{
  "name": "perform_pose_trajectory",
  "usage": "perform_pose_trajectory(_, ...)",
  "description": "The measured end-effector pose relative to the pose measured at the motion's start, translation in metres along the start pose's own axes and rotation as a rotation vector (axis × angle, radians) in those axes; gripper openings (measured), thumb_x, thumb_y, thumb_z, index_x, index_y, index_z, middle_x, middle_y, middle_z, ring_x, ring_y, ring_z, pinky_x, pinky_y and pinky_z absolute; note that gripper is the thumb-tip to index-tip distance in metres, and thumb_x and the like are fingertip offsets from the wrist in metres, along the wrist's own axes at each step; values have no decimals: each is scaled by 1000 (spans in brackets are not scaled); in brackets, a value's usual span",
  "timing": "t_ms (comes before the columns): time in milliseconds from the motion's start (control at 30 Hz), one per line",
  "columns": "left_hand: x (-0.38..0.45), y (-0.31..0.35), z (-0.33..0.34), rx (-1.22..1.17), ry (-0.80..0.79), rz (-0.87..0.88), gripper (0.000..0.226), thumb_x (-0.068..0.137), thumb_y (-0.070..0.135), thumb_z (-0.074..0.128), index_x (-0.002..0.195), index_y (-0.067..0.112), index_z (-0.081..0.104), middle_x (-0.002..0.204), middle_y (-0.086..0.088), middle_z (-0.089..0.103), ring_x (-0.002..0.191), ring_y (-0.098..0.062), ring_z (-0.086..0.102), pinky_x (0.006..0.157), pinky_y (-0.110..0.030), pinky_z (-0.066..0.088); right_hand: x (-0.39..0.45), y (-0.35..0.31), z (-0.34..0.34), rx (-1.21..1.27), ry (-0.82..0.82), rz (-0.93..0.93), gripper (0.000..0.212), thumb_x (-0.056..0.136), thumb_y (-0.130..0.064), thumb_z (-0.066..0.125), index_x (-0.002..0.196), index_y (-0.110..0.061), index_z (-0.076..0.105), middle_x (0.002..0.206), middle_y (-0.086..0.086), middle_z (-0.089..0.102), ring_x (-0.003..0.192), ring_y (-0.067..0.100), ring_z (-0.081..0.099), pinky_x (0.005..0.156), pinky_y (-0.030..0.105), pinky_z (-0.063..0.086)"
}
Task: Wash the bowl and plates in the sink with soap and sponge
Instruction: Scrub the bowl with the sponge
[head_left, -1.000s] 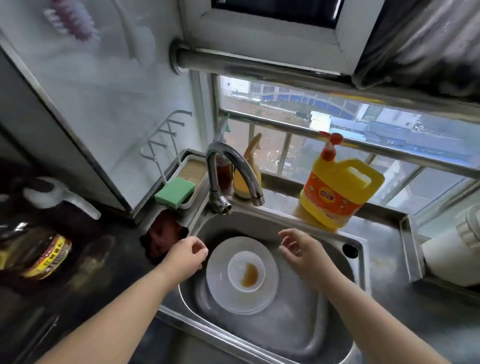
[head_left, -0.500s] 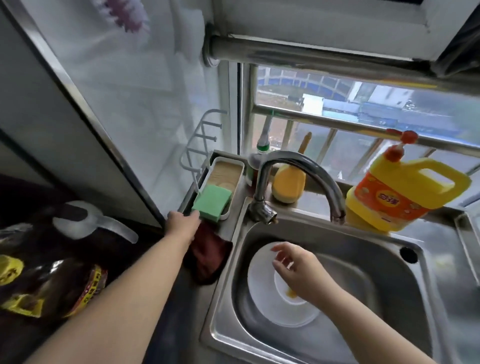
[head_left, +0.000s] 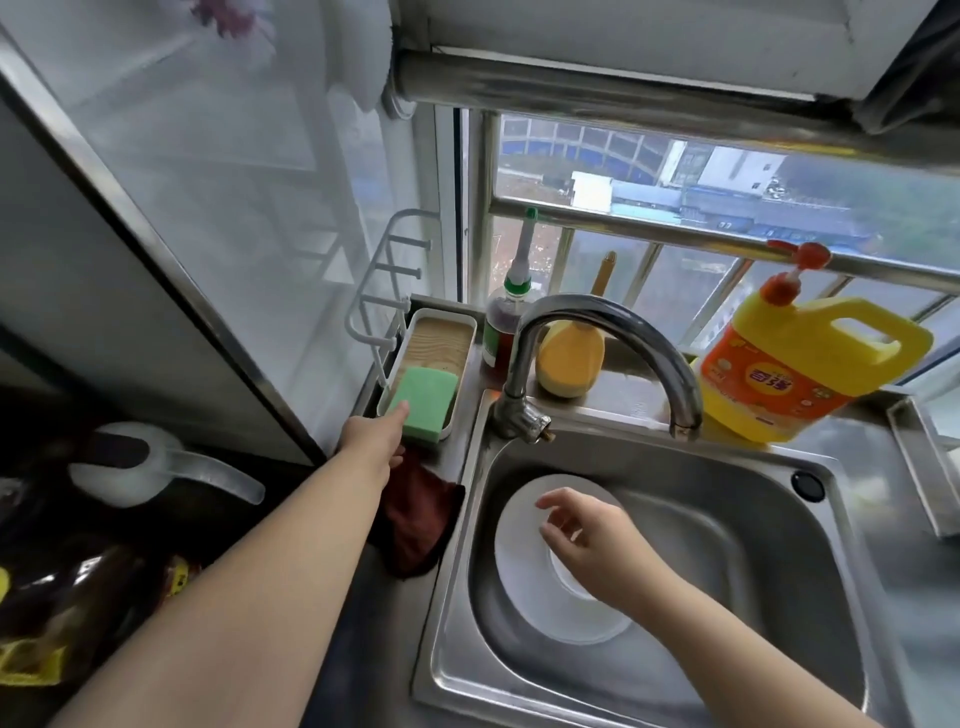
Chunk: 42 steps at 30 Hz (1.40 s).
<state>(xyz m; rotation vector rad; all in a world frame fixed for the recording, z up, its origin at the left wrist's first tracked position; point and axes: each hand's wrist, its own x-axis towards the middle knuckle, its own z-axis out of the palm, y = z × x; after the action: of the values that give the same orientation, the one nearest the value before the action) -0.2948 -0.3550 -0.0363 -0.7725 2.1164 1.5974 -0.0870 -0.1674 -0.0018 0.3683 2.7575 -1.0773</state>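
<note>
The left hand (head_left: 375, 441) is touching the sponge's (head_left: 426, 406) near-left edge, at the tray's (head_left: 415, 326) near end; its long axis runs away. Finger closure: cannot tell. The right hand (head_left: 589, 540), fingers spread, is hovering over the plate (head_left: 524, 571) in the sink (head_left: 727, 499).

Dark red cloth (head_left: 415, 525) is bunched up on the worktop (head_left: 358, 613), hanging right at the basin's left edge. On the window ledge there's a brown-liquid bottle with a green nozzle (head_left: 511, 312) and, just beside it, a yellow scrubber with a wooden handle (head_left: 571, 356). White wire rack (head_left: 382, 291) sits in the corner. Clear plastic scoop (head_left: 156, 467) way off left.
</note>
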Motion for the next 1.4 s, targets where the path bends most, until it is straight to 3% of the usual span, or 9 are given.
perform_pose_trajectory(133,5,2,7,123,51,34,32,82,29,71,97,1,62,79,-13,64,75,-29,64,72,-35,54,-2,-2,-3,32,3,-14,21,93,-30,57,113,-32,59,85,-18,58,79,0,56,79,19,47)
perform_pose_trajectory(267,-7,3,12,69,93,84,20,80,14,73,74,11,54,83,-12,61,90,-34,65,85,-44,55,-12,4,-8,63,-9,12,19,93,-31,57,112,-34,57,87,-14,61,81,2,57,78,20,48)
perform_pose_trajectory(367,-38,-1,9,-19,57,119,6,84,3,64,86,6,59,95,-18,63,84,-28,61,83,-39,53,-18,9,-13,130,-3,57,20,93,-30,58,113,-29,60,89,-11,63,80,4,59,76,19,49)
perform_pose_trajectory(467,-79,-20,4,-140,-52,82,11,89,-5,56,97,0,60,89,-17,63,70,-20,58,63,-29,52,-23,14,-14,232,5,149,25,94,-35,56,117,-27,58,92,-9,66,84,5,62,77,20,51)
perform_pose_trajectory(667,-154,-75,26,-73,-392,16,14,91,-9,52,98,2,58,84,-10,62,72,-19,58,57,-22,48,-29,17,2,1157,-107,574,33,97,-41,46,113,-14,56,101,8,72,92,21,69,80,32,54)
perform_pose_trajectory(833,-184,-98,59,59,-622,-30,11,92,0,57,99,8,58,95,-15,65,81,-23,64,69,-29,54,-46,39,-1,1617,-13,665,52,94,-46,46,129,-9,52,119,20,65,103,32,66,74,38,57)
perform_pose_trajectory(1000,-187,-109,77,300,-716,-40,17,89,19,66,104,13,59,94,-10,70,82,-20,69,73,-29,56,-55,64,-5,1617,26,728,63,93,-58,35,118,-6,61,108,20,69,93,30,66,79,40,53)
perform_pose_trajectory(1233,-122,-126,112,744,-428,121,30,91,31,60,116,15,51,109,-5,59,95,-21,56,81,-33,48,-53,112,-13,1392,99,898,53,97,-53,36,116,-10,60,101,18,66,83,30,61,74,42,51)
perform_pose_trajectory(1400,-97,-135,143,929,-464,150,36,95,30,53,125,12,46,118,-10,56,103,-26,55,79,-32,45,-55,138,-8,1306,114,968,41,95,-41,41,113,-9,59,89,16,63,76,28,60,65,37,51)
